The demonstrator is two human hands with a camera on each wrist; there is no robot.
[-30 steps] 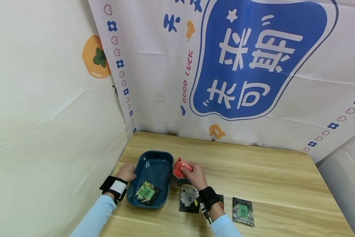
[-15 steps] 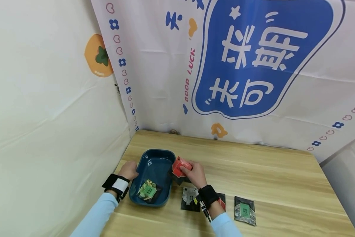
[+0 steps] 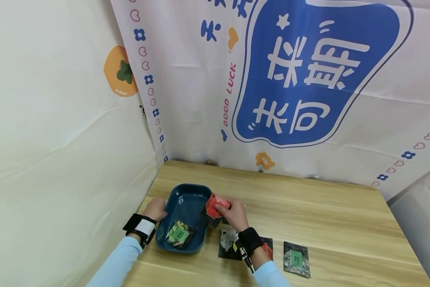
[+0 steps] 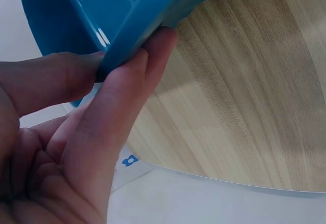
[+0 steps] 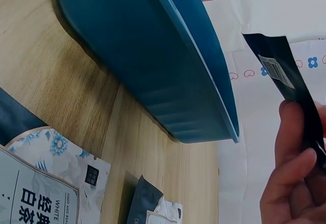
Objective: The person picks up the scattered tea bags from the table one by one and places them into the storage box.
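Note:
A dark blue tray (image 3: pixel 197 191) sits near the table's left edge with a green-labelled packet (image 3: pixel 177 233) lying in it. My left hand (image 3: pixel 156 208) grips the tray's left rim (image 4: pixel 153 15), thumb inside and fingers (image 4: pixel 117 112) under the outer wall. My right hand (image 3: pixel 234 213) pinches a red-and-black packet (image 3: pixel 214 207) and holds it over the tray's right rim; the right wrist view shows the packet's dark back (image 5: pixel 285 71) between my fingers (image 5: pixel 293 173) above the tray wall (image 5: pixel 153 76).
Several flat packets lie on the wooden table (image 3: pixel 326 211) near my right forearm: a grey one (image 3: pixel 228 241), a red one partly hidden (image 3: pixel 268 251), a green one (image 3: pixel 296 259). Printed cloth (image 3: pixel 308 79) hangs behind the table and at its left.
My right hand has carried the red packet a little to the left, from beside the tray to above its right rim. The left hand keeps its hold on the tray.

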